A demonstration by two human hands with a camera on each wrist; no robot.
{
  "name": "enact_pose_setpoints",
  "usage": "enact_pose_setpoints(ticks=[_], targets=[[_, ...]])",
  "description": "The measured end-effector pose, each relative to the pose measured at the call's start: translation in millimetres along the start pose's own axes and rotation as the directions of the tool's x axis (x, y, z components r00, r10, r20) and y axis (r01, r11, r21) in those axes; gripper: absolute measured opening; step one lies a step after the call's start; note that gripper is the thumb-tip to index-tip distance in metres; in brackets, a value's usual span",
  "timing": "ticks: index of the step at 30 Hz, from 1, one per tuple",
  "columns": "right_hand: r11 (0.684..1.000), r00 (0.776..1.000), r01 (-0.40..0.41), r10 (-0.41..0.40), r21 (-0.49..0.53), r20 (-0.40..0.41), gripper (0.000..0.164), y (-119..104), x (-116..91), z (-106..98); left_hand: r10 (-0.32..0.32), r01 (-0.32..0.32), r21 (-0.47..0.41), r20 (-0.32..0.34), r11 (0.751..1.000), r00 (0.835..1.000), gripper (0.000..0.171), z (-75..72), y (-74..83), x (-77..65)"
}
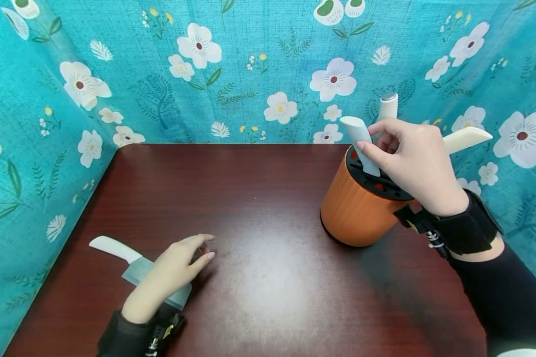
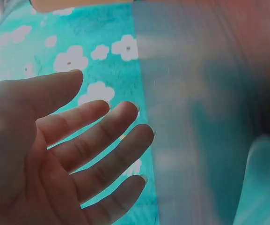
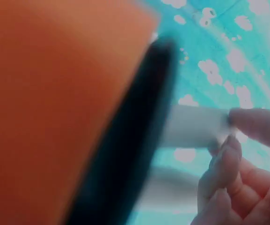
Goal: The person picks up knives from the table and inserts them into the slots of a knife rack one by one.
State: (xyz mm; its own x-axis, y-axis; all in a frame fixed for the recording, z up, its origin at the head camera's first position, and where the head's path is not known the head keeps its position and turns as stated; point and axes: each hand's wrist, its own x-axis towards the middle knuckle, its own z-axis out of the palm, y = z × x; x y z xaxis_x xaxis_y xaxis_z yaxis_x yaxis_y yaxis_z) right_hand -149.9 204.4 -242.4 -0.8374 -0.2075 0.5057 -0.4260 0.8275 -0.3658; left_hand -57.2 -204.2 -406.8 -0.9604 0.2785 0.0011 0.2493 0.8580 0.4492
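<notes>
In the head view an orange knife block (image 1: 355, 213) with a black slotted top stands at the right of the table. My right hand (image 1: 422, 158) is over that top, pinching a pale-handled knife (image 1: 359, 133) between thumb and fingers. Its handle sticks up from the slots, and its blade cannot be made out. The right wrist view shows the fingertips on the pale handle (image 3: 195, 125), close to the block's dark rim. At the left lies a cleaver (image 1: 138, 267) with a white handle. My left hand (image 1: 171, 272) hovers over its blade, partly hiding it, fingers loosely bent and holding nothing.
Two more pale handles, one upright (image 1: 387, 106) and one leaning right (image 1: 468, 139), rise from the block behind my right hand. A blue flowered cloth (image 1: 250, 74) hangs along the back and sides of the dark wooden table (image 1: 259, 198). A white rounded edge (image 1: 524, 353) shows at bottom right.
</notes>
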Motion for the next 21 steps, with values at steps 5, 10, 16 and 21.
enact_pose_setpoints(ticks=[5,10,16,21], targets=[[1.0,0.98,0.003,0.001,0.019,-0.201,0.036,-13.4,-15.7,8.4,-0.077,0.077,-0.002,-0.035,0.997,0.996,0.039,-12.9,-17.8,-2.9],[0.985,0.959,0.155,-0.133,0.071,-0.249,0.021,-35.6,-36.9,33.8,-0.272,0.275,0.125,-0.042,0.953,0.961,0.047,-30.0,-46.1,-11.5],[0.946,0.959,0.256,-0.274,0.2,0.067,0.029,-43.8,-55.2,85.9,-0.471,0.493,0.158,-0.157,0.855,0.868,0.057,-43.1,-91.2,-26.1],[0.936,0.85,0.169,-0.297,0.309,0.435,0.044,-33.0,-63.1,130.7,-0.682,0.689,0.084,-0.093,0.72,0.725,0.074,-53.4,-125.2,-35.7]])
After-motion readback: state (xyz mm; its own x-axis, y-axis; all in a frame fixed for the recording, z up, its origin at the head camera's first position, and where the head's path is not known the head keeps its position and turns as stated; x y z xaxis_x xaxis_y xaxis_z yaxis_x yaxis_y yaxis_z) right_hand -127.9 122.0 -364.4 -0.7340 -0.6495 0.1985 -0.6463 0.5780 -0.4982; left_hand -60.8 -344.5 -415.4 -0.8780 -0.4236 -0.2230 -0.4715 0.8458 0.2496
